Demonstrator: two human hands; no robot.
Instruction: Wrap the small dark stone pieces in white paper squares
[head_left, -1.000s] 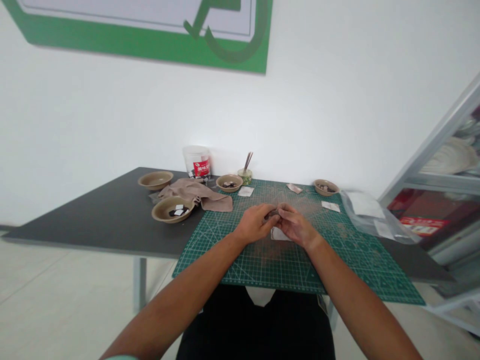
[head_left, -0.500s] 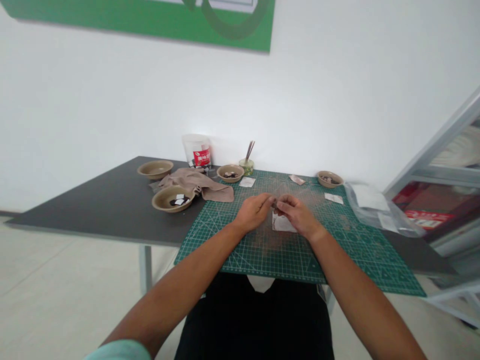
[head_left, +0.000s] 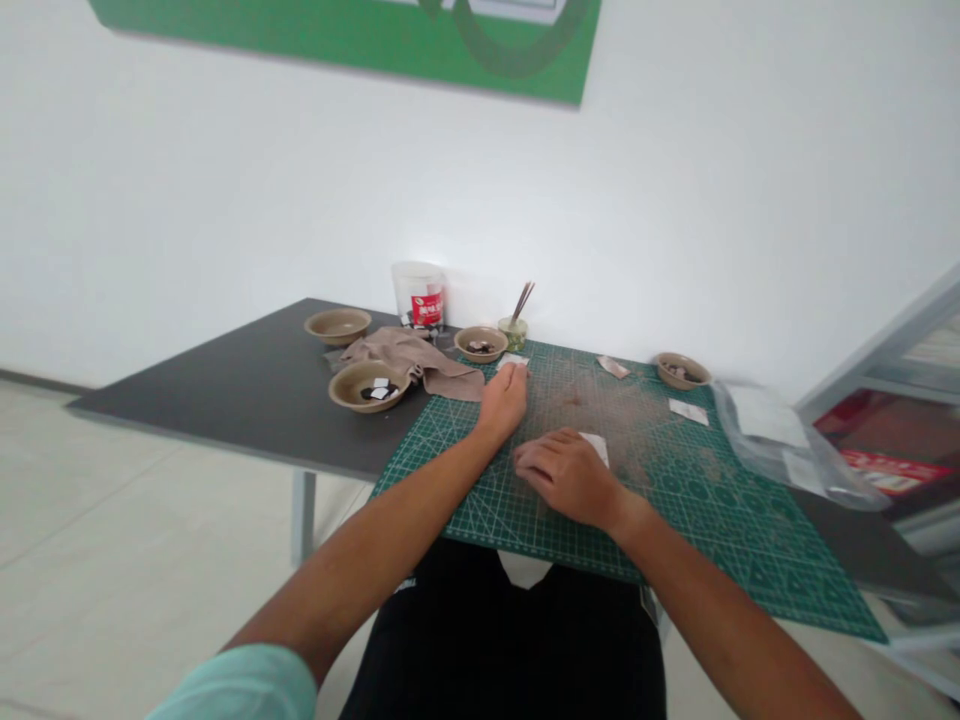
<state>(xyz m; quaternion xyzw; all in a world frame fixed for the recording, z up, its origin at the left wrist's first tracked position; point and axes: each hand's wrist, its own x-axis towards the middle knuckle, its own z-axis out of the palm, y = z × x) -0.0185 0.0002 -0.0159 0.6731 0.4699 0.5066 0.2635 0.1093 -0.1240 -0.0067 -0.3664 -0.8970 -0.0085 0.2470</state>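
Note:
My left hand (head_left: 504,402) is stretched forward over the cutting mat, fingers drawn together at the near edge of a white square piece (head_left: 514,360). What its fingertips hold, if anything, is hidden. Closer to me, my right hand (head_left: 568,474) hovers low over or rests on the mat with its fingers curled and closed; their contents are not visible. Another white square (head_left: 598,446) lies just beyond the right hand and is partly covered by it. A bowl with dark and light bits (head_left: 481,345) stands beyond the left fingertips.
The green cutting mat (head_left: 480,500) is dusted brown. To the left are a bowl with black and white pieces (head_left: 358,388), another bowl (head_left: 337,326), a brown cloth (head_left: 405,352) and a clear tub (head_left: 421,295). A jar with sticks (head_left: 514,330), a bowl (head_left: 681,371) and a plastic bag (head_left: 787,440) stand or lie farther right.
My hands were together over the near white square and have parted. The left moved forward and left to the other white square; the right came lower and nearer. The view has shifted slightly.

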